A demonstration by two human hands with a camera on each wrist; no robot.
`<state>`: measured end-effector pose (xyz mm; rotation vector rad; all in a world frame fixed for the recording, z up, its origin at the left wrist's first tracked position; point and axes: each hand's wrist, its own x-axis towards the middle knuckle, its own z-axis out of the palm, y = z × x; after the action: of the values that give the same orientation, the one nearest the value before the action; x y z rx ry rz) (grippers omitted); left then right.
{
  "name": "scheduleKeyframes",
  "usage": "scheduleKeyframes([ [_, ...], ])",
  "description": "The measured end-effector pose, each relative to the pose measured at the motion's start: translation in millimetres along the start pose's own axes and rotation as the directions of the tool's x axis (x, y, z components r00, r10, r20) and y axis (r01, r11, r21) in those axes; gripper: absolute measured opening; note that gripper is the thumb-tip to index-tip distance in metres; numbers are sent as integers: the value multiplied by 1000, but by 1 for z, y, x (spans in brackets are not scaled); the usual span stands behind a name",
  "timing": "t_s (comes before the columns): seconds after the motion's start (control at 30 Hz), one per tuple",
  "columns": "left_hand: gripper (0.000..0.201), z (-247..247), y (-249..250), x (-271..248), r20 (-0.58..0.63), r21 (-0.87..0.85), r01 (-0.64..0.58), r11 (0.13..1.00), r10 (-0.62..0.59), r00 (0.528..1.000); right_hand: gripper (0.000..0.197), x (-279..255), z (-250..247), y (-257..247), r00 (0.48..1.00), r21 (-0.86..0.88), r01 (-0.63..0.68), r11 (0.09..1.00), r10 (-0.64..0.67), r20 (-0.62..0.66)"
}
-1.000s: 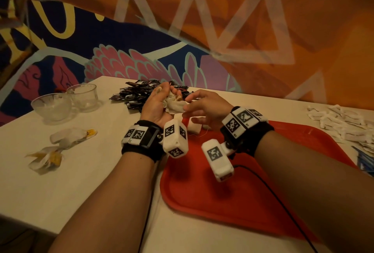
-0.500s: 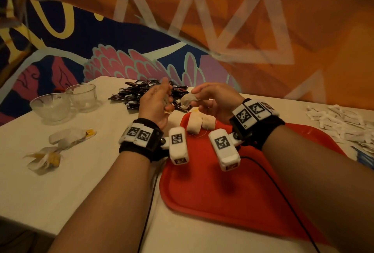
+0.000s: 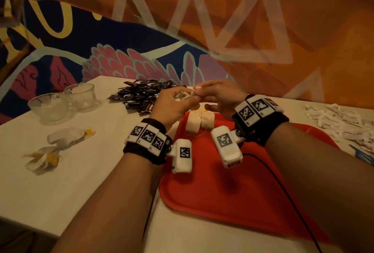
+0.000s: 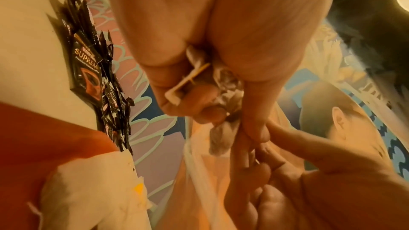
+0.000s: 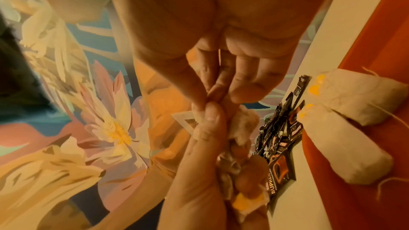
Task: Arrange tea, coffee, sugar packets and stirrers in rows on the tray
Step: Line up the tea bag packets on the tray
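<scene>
The right hand (image 3: pixel 219 96) pinches with thumb and forefinger the corner of one tea bag (image 5: pixel 244 125), and the left hand (image 3: pixel 172 105) has its fingers curled around a small bunch of tea bags (image 4: pixel 223 93) with their paper tags. I think the bunch is kept in the left palm as a store, so the right hand can pull out one bag at a time. Both hands are raised above the far edge of the red tray (image 3: pixel 222 192). Just below them two tea bags (image 3: pixel 199 122) already lie side by side on the tray, touching, with yellow tags toward the wall; this looks like the start of a row. The black coffee sachets (image 3: pixel 141 96) lie in a heap on the table beyond the tray, and the white packets (image 3: pixel 340 123) are at the right, well apart.
</scene>
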<state>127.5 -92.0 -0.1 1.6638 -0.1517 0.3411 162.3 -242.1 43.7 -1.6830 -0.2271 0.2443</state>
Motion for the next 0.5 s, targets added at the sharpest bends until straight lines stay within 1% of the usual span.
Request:
scheduleKeyframes([
  [0.03, 6, -1, 0, 0, 2, -17, 19, 1000, -19, 1000, 18, 2, 0, 1, 1000, -37, 12, 999, -12, -12],
  [0.13, 14, -4, -3, 4, 23, -110, 100, 989, -98, 995, 20, 6, -1, 4, 999, -76, 36, 996, -38, -27],
  [0.23, 33, -4, -5, 5, 53, -177, 151, 973, -144, 988, 10, 5, -1, 5, 998, -27, 67, 997, -67, -16],
  [0.27, 36, -4, -5, 5, 55, -184, 160, 970, -152, 987, 5, 5, -1, 6, 997, -21, 76, 997, -76, -11],
  [0.3, 36, -4, -5, 5, 55, -189, 166, 968, -158, 986, 2, 5, -2, 6, 997, -18, 78, 997, -78, 1],
  [0.4, 20, -5, -5, 5, 56, -193, 173, 966, -165, 985, 11, 6, -3, 8, 996, -57, 78, 995, -75, 49],
  [0.5, 11, -4, -5, 4, 60, -163, 138, 977, -130, 990, 17, 7, -5, 9, 991, -173, 130, 976, -131, 9],
])
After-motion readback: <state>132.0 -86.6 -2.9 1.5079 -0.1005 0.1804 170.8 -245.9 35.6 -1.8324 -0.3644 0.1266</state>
